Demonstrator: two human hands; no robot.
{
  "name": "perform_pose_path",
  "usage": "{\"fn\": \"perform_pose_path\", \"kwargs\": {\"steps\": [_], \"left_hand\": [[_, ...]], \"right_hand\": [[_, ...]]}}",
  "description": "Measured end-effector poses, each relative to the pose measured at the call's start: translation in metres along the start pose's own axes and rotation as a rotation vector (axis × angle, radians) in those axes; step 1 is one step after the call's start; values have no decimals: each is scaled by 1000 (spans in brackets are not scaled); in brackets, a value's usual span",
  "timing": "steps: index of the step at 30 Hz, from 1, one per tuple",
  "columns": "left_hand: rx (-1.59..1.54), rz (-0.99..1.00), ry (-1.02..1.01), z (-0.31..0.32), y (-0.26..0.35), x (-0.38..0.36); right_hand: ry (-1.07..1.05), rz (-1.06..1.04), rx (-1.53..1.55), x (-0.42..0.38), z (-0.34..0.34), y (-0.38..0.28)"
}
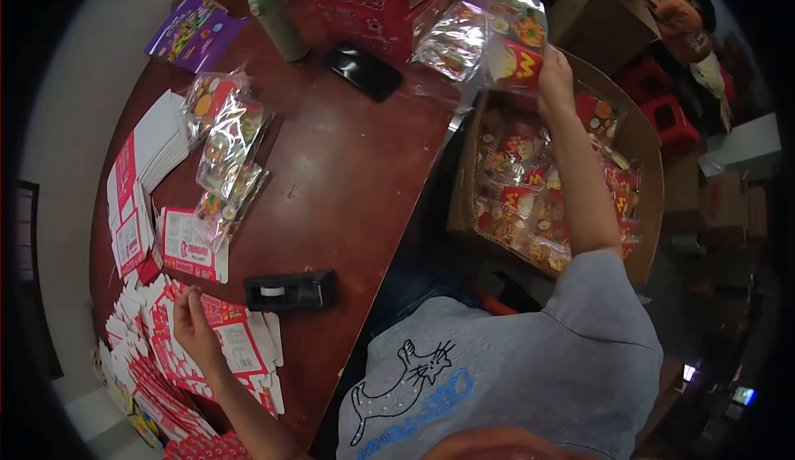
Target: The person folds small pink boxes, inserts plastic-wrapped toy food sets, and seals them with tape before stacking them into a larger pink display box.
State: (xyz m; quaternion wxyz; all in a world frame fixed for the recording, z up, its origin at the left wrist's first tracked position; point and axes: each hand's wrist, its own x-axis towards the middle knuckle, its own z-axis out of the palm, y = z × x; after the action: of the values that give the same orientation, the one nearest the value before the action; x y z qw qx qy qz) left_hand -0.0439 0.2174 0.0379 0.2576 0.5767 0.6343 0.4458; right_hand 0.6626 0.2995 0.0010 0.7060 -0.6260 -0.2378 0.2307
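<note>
Grey shirt (513, 369) nearest. Left hand (195, 327) pinches a flat red carton (236, 340) on the counter (348, 178); right hand (553, 75) lifts one snack packet (515, 42) above the full box (646, 141). Several packets (228, 149) laid out; no carton yet folded.

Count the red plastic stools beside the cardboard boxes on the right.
2. One red plastic stool stands just past the open cardboard box of snack packets; the second stool is beside it, nearer the box's right edge. Others may be hidden behind the boxes.
</note>
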Motion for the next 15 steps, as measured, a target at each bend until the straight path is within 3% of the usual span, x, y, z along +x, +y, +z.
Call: {"fn": "perform_pose_path", "kwargs": {"steps": [1, 4, 8, 15], "left_hand": [[-41, 16, 3, -2, -4, 0], [-34, 5, 17, 2, 6, -3], [-10, 14, 4, 4, -2, -5], [0, -5, -2, 7, -4, -6]], "right_hand": [[117, -204, -45, 19, -6, 20], [328, -376, -186, 2, 27, 11], [395, -554, -231, -9, 55, 14], [377, -555, -198, -13, 70, 21]]}}
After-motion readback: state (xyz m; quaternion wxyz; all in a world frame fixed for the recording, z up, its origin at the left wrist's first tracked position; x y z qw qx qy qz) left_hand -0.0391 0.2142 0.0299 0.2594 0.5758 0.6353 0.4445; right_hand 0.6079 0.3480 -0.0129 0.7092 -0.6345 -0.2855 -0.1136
